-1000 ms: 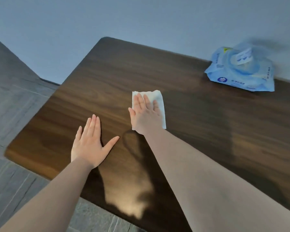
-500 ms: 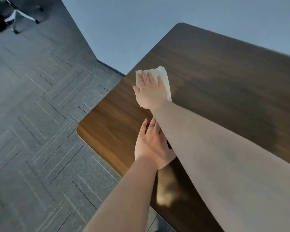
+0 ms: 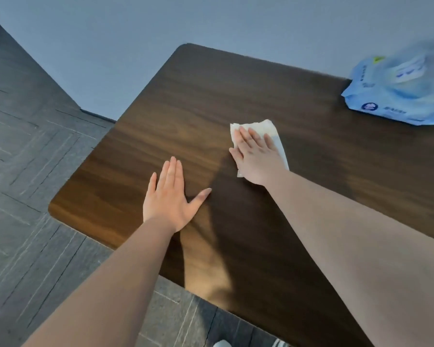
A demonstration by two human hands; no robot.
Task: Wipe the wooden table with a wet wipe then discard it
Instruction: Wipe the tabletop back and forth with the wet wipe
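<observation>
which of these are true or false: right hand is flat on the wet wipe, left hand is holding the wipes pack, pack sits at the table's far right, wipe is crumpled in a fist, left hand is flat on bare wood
1. The right hand lies flat on the wet wipe. True.
2. The left hand holds the wipes pack. False: it rests on the table, well apart from the pack.
3. The pack sits at the far right of the wooden table. True.
4. The wipe is crumpled in a fist. False: it lies spread under open fingers.
5. The left hand lies flat on bare wood. True.
</observation>
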